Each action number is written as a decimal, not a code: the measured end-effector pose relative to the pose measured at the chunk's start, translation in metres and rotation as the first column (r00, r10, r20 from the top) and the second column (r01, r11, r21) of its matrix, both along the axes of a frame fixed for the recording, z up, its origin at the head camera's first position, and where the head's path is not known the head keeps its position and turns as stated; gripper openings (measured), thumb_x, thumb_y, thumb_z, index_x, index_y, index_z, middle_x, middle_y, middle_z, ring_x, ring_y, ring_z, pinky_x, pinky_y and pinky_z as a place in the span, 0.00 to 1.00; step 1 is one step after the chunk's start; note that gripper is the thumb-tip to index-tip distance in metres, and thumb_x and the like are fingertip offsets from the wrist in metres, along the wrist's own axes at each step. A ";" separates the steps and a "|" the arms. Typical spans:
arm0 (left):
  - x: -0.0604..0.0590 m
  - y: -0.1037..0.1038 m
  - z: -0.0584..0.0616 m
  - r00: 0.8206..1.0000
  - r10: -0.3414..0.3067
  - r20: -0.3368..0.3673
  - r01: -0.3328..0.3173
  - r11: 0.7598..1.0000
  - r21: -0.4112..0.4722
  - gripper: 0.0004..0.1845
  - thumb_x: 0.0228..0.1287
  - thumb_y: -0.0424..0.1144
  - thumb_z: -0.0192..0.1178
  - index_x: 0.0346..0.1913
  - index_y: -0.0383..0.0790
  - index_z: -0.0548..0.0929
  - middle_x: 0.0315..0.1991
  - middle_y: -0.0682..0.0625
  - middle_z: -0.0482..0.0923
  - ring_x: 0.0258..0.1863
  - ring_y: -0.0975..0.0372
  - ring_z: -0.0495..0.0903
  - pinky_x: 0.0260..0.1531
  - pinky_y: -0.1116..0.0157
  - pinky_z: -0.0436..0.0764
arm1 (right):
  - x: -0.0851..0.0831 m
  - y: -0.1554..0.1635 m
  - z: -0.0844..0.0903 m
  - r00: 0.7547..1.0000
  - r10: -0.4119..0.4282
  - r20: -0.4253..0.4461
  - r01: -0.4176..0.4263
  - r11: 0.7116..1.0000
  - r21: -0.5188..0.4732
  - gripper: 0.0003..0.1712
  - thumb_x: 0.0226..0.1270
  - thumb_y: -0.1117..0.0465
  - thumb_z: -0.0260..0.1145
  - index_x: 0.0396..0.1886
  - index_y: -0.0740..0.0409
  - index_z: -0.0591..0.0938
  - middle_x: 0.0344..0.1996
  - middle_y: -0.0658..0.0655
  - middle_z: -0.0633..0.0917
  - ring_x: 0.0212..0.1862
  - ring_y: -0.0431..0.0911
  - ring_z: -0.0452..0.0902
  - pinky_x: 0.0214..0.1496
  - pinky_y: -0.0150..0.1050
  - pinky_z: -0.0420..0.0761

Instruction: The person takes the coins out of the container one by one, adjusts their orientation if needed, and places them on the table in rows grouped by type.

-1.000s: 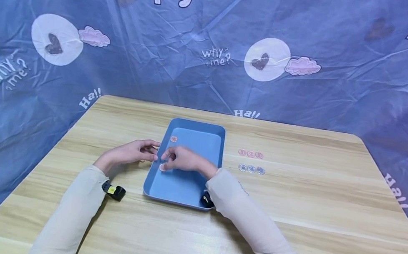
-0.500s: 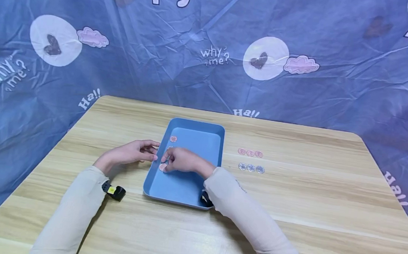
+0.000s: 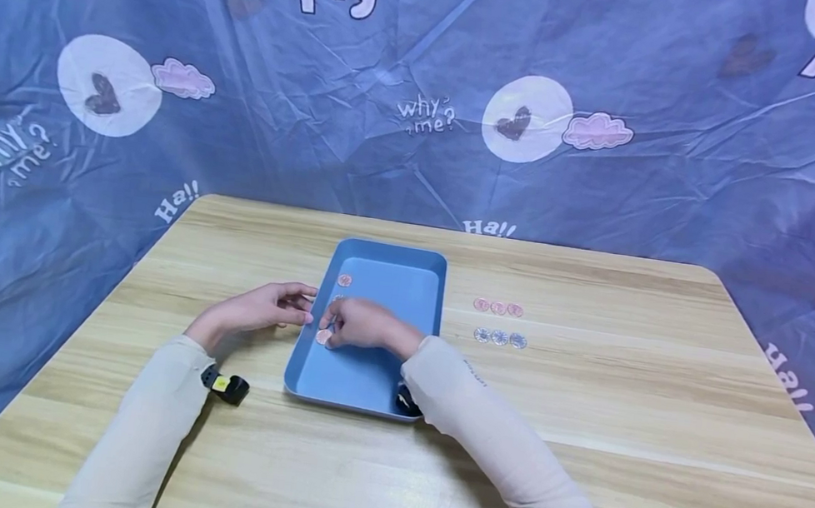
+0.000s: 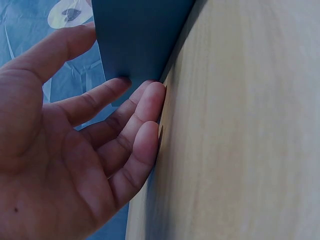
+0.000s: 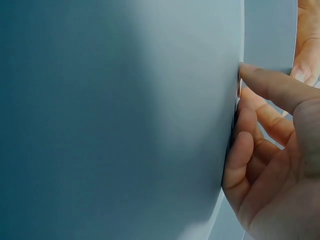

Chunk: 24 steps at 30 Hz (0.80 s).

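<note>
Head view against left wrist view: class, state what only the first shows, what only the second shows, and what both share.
Only the head view shows the right hand in the tray with fingertips at a pink coin, another pink coin further back, and six coins in two rows on the table. Only the left wrist view shows the left hand's palm and how its fingers lie against the table's surface. Both show the left hand at the blue tray and the wooden table.

Makeshift recording booth, cartoon-print backdrop, wooden table
</note>
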<state>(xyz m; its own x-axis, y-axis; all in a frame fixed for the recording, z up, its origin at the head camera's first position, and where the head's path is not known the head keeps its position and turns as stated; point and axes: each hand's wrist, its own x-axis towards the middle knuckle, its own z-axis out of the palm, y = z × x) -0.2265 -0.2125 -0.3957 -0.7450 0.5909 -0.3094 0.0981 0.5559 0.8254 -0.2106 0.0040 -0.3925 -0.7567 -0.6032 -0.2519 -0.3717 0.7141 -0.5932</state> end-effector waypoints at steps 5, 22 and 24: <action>0.000 0.000 0.000 1.000 -0.004 -0.001 0.004 1.000 0.005 0.35 0.70 0.44 0.57 0.72 0.30 0.59 0.58 0.33 0.73 0.54 0.52 0.76 0.45 0.64 0.76 | 0.002 -0.002 0.001 0.999 0.000 -0.040 0.002 0.999 0.050 0.13 0.61 0.58 0.70 0.45 0.52 0.84 0.26 0.46 0.79 0.29 0.38 0.71 0.31 0.29 0.69; 0.001 0.000 -0.001 1.000 0.001 -0.013 -0.001 1.000 0.015 0.34 0.69 0.43 0.58 0.70 0.29 0.61 0.57 0.34 0.74 0.52 0.54 0.77 0.44 0.65 0.76 | 0.005 -0.004 -0.001 0.982 0.090 -0.163 -0.063 0.984 0.168 0.07 0.64 0.53 0.66 0.40 0.47 0.81 0.28 0.44 0.79 0.31 0.39 0.74 0.31 0.32 0.72; 0.000 0.000 -0.001 1.000 0.002 -0.016 -0.001 1.000 0.012 0.34 0.69 0.43 0.58 0.70 0.29 0.61 0.57 0.34 0.75 0.51 0.54 0.77 0.44 0.65 0.76 | 0.005 -0.004 -0.001 0.979 0.100 -0.179 -0.068 0.982 0.176 0.06 0.64 0.52 0.65 0.38 0.46 0.81 0.27 0.44 0.79 0.31 0.38 0.73 0.31 0.32 0.71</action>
